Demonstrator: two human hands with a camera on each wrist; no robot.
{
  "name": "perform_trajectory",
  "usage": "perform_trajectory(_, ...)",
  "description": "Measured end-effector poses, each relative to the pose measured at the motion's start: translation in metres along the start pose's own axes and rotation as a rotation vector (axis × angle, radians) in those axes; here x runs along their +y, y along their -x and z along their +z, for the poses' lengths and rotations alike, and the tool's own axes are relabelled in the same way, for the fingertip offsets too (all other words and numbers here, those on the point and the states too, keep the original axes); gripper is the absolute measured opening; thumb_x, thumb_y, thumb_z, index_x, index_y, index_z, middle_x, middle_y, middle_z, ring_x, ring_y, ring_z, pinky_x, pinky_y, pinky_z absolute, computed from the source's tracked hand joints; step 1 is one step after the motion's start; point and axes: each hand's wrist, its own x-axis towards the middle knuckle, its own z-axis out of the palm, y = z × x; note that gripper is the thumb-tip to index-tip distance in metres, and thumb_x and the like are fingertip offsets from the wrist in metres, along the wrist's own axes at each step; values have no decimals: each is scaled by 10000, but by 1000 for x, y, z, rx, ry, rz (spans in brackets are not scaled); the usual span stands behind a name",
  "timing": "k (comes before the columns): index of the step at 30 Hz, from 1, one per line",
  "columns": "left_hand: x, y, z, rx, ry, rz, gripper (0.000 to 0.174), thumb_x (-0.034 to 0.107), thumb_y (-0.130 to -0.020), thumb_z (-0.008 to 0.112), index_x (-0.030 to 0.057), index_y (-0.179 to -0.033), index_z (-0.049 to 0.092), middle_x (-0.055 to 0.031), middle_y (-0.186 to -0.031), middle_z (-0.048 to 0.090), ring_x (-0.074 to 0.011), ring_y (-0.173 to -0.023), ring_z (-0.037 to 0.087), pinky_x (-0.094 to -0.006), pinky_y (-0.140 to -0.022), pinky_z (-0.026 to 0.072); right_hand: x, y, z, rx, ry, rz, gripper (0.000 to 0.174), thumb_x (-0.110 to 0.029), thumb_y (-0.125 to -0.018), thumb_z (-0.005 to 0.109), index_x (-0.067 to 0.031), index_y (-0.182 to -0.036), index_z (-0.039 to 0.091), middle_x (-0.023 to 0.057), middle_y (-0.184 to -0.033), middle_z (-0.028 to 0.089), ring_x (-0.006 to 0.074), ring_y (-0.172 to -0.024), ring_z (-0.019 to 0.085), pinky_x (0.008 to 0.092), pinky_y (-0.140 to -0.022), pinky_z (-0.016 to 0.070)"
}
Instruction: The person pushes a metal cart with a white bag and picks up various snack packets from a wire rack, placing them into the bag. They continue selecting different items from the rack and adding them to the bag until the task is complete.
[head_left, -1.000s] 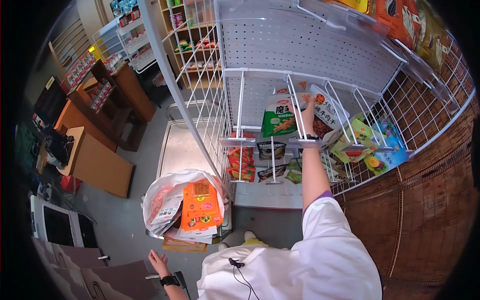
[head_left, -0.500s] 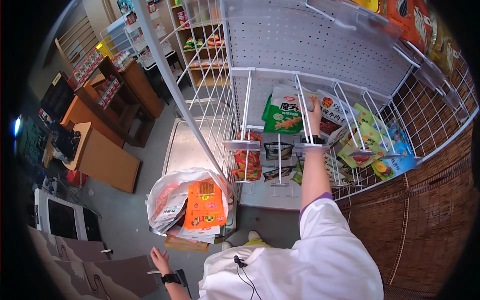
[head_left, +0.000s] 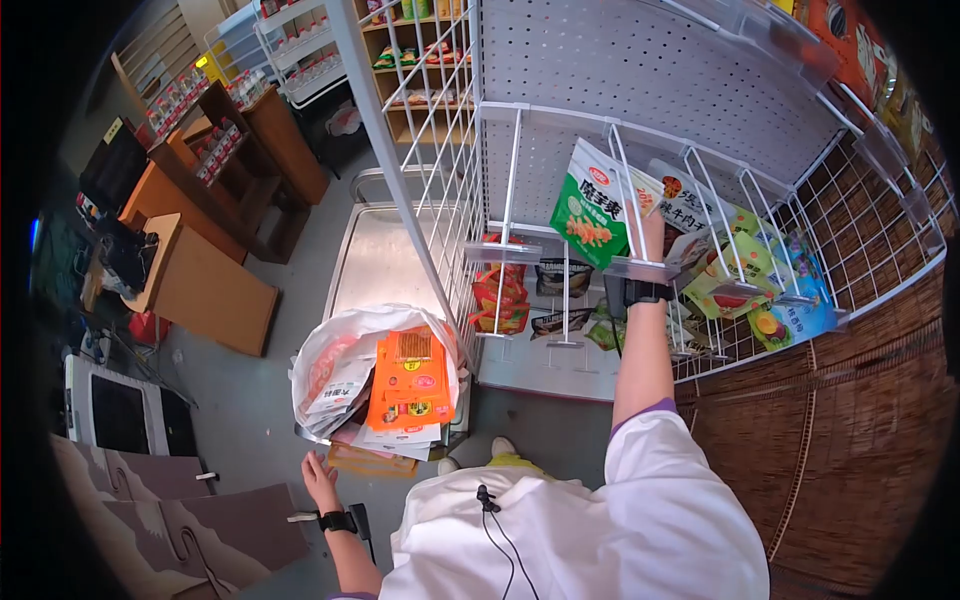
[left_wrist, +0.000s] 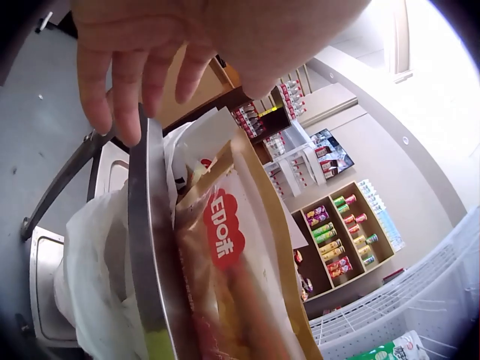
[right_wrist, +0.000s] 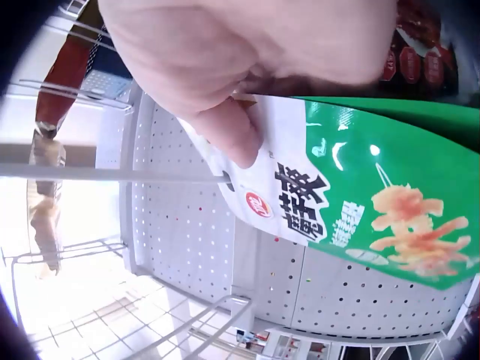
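Observation:
A green and white snack pouch (head_left: 592, 212) hangs tilted at a metal peg hook, its hole by the rod in the right wrist view. My right hand (head_left: 650, 225) pinches its upper edge, thumb (right_wrist: 236, 135) pressed on the white front. A white beef jerky pouch (head_left: 692, 207) hangs just right of that hand. My left hand (head_left: 322, 485) hangs low, fingers loosely bent and holding nothing. It is beside a white plastic bag (head_left: 308, 352) with orange packets (head_left: 410, 375) in it. In the left wrist view, a pouch marked EDO (left_wrist: 240, 262) lies below the fingers.
Price-tag holders (head_left: 645, 268) cap the hooks. Green pouches (head_left: 735, 270) and a blue pouch (head_left: 795, 310) hang to the right, red packets (head_left: 500, 300) lower left. A wire grid panel (head_left: 430, 170) borders the rack, beside a metal cart (head_left: 375, 265).
The green and white pouch has tilted and come up and outward at the hook with my right hand. My left hand stays low by the bag. The head view has shifted slightly.

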Motion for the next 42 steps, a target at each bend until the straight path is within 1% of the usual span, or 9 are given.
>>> perform_trajectory(2, 3, 3, 1, -26, -4, 8, 440, 486, -943, 458, 131, -1197, 515, -12, -1034, 570, -112, -786, 573, -269, -676, 453, -11, 13, -7, 18, 88, 71, 278, -96, -880, 608, 51, -1114, 578, 75, -1061, 647, 131, -893, 603, 272, -804, 461)
perform_trajectory(7, 1, 1, -2, -52, -1, 8, 436, 469, -951, 452, 118, -1203, 516, -15, -1021, 578, -109, -782, 572, -257, -681, 449, -27, 60, -10, -8, -347, 108, 283, -57, -870, 594, 22, -1142, 580, 54, -1060, 636, 127, -883, 595, 267, -807, 455)
perform_trajectory(16, 7, -9, 4, -91, 49, 29, 393, 407, -968, 450, 82, -1176, 525, -34, -1024, 614, -107, -827, 573, -247, -669, 458, -56, 129, -43, 41, -300, 192, 340, -18, -844, 619, 9, -1173, 540, 60, -1116, 596, 148, -1027, 543, 295, -916, 390)
perform_trajectory(20, 4, -20, 3, -79, 21, 114, 386, 401, -952, 491, 82, -1161, 550, -41, -1031, 621, -118, -817, 590, -255, -689, 471, -80, 148, -55, -156, -321, 265, 435, -29, -881, 578, 14, -1290, 436, 111, -1210, 569, 196, -1106, 540, 347, -979, 391)
perform_trajectory(24, 24, -28, 5, 4, -19, 166, 300, 283, -946, 533, 50, -1131, 570, -66, -1061, 629, -133, -931, 599, -273, -769, 478, -80, 165, -64, -308, -162, 321, 387, -38, -870, 592, 53, -1229, 482, 115, -1196, 573, 195, -1080, 546, 318, -971, 377)
perform_trajectory(26, 43, -31, 3, 104, -155, 475, 238, 184, -908, 576, 33, -1092, 586, -91, -1068, 602, -179, -951, 600, -309, -782, 498, -78, 181, -57, -395, -121, 363, 374, -37, -856, 604, 54, -1205, 504, 109, -1163, 591, 184, -1052, 559, 307, -954, 387)
perform_trajectory(32, 106, -77, -5, -65, -322, 559, 323, 163, -850, 623, 45, -1144, 564, -120, -1137, 566, -235, -965, 596, -341, -816, 499, -98, 235, 36, -592, -64, 430, 266, -38, -840, 627, 41, -1094, 604, 76, -1056, 645, 152, -955, 588, 284, -875, 422)
perform_trajectory(37, 134, -123, 7, -304, -582, 574, 431, 243, -820, 652, 77, -1204, 549, -149, -1182, 551, -283, -1001, 581, -356, -851, 480, -110, 248, 167, -735, 62, 193, 234, -74, -874, 593, 44, -1075, 611, 55, -998, 657, 111, -882, 582, 253, -798, 442)
perform_trajectory(42, 141, -163, 28, -423, -638, 486, 467, 262, -817, 647, 91, -1237, 534, -154, -1216, 537, -307, -1109, 529, -376, -922, 445, -57, 279, 281, -892, -45, 146, 246, -132, -901, 588, 25, -1089, 613, 36, -948, 662, 92, -826, 577, 250, -757, 458)
